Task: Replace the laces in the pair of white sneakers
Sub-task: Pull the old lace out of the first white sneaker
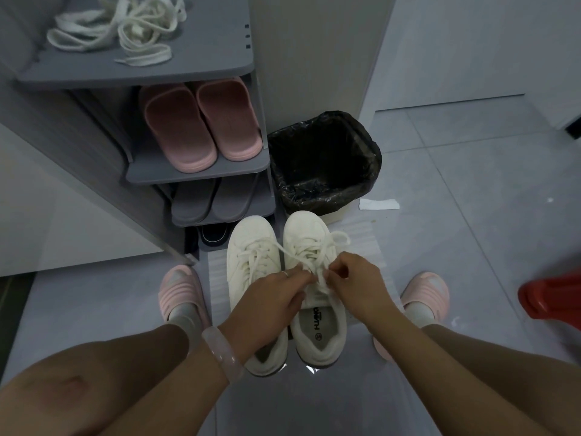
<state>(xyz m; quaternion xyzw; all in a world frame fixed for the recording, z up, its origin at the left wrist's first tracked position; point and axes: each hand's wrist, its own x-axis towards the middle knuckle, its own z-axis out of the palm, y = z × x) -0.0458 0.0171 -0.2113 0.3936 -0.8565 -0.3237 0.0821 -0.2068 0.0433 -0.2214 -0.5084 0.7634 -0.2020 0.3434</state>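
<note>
Lace between both hands' fingertips.

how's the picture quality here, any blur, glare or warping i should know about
Head view: dim, flat indoor light with soft shadows; wide-angle warping bends the shoe rack and wall edges; the red object at the right edge is smeared; a small glare spot shows on the floor behind the right sneaker; both hands, left hand and right hand, look reasonably sharp at the laces.
</note>
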